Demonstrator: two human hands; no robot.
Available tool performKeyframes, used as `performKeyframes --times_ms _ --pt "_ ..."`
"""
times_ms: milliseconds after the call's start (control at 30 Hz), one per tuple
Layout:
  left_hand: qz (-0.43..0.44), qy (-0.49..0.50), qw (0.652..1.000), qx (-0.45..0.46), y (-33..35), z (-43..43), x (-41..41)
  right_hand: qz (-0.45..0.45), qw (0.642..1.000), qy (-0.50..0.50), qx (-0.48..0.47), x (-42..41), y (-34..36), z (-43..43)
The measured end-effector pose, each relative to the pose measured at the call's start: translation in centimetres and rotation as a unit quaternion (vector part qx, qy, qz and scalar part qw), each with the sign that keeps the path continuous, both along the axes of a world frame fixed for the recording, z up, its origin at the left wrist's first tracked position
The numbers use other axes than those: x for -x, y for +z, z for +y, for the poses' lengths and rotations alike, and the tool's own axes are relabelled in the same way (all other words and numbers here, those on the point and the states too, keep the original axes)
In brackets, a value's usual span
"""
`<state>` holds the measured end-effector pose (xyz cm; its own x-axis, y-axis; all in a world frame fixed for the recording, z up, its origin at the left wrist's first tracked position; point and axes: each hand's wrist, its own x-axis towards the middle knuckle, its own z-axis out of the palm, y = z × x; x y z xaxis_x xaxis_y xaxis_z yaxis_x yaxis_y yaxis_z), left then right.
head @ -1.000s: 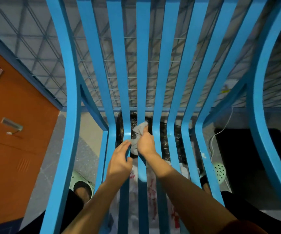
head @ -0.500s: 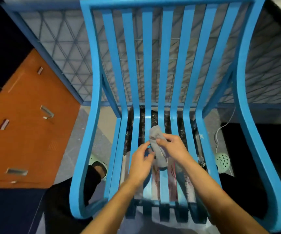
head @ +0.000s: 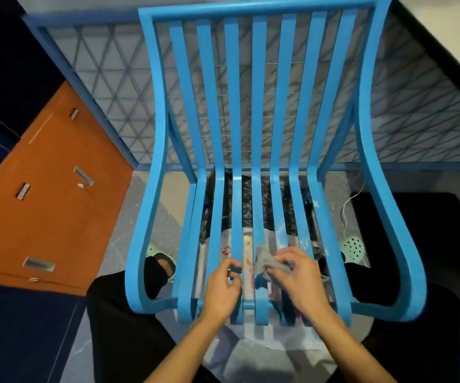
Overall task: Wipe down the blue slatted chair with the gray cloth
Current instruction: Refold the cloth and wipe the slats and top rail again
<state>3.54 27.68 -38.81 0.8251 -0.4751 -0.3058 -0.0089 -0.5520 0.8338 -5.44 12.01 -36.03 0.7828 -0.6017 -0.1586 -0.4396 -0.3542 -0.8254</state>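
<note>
Chair: blue slatted chair [head: 259,106], backrest at 12 o'clock
Cloth: gray cloth [head: 266,262] bunched over the seat slats near the 6 o'clock edge
Right hand [head: 299,280]: pinches the gray cloth
Left hand [head: 222,288]: at 9 o'clock of the cloth, fingers curled round a seat slat [head: 237,217]

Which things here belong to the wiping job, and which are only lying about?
For the job:
- chair
- cloth
- right hand, holding the cloth
- left hand, gripping the chair

Lying about:
- orange cabinet
- black bag under the chair
- white cable
- green slipper
</note>
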Motion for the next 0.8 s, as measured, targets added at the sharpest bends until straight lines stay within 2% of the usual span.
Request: performKeyframes --times_ms 200,333,533,600,667,800 --pt "0.010 0.001 1.000 0.008 -0.2 0.1 1.4 0.118 0.993 0.014 0.019 1.0 -3.6 4.0" --pt "0.030 -0.011 0.999 0.015 -0.6 0.3 1.8 0.110 0.994 0.014 0.004 1.5 -4.0 4.5" --pt "0.095 0.007 0.995 0.025 -1.2 0.9 1.4 0.090 0.994 -0.056 0.010 1.1 -3.1 4.3" --pt "0.108 -0.003 0.994 0.021 -1.3 0.7 1.6 0.104 0.994 -0.035 0.005 1.0 -3.4 5.9" --pt "0.115 -0.025 0.993 0.024 -1.3 0.3 1.9 0.129 0.991 0.020 0.041 1.0 -4.1 7.8" --pt "0.059 -0.043 0.997 -0.027 -1.5 0.0 2.1 0.222 0.962 0.095 0.131 1.8 -4.8 9.3"
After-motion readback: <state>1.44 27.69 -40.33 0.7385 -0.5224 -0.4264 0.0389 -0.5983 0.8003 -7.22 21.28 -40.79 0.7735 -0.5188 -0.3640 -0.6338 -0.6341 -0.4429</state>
